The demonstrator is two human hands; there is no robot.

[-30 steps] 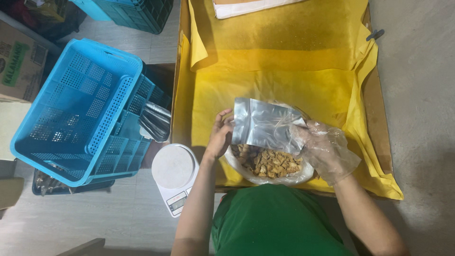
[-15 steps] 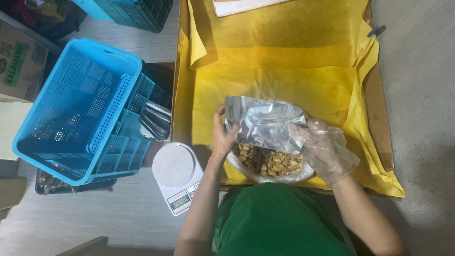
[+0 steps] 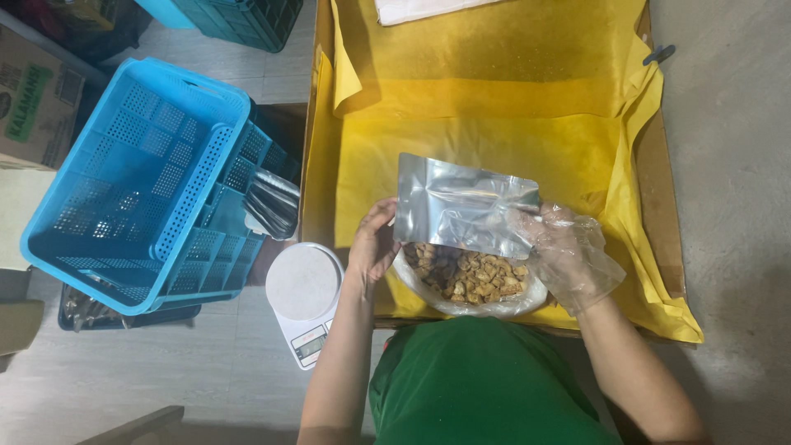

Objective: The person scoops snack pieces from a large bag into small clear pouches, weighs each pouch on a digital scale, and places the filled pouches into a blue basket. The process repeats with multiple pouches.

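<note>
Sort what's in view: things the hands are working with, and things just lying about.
In hand: silver pouch, held by left hand and gloved right hand; bag of brown snack pieces beneath.

Lying about: blue crate, white scale, yellow sheet.

The silver foil pouch (image 3: 463, 206) is held flat and slightly tilted, directly above the bag of brown snack pieces (image 3: 468, 280).

A single head-worn camera is looking almost straight down from above the person's chest, sitting close over the yellow-lined worktop (image 3: 494, 99). It is taking in both forearms at the lower edge, the blue crate (image 3: 140, 181) and white scale (image 3: 303, 284) on the floor at left, and bare floor at right.
</note>
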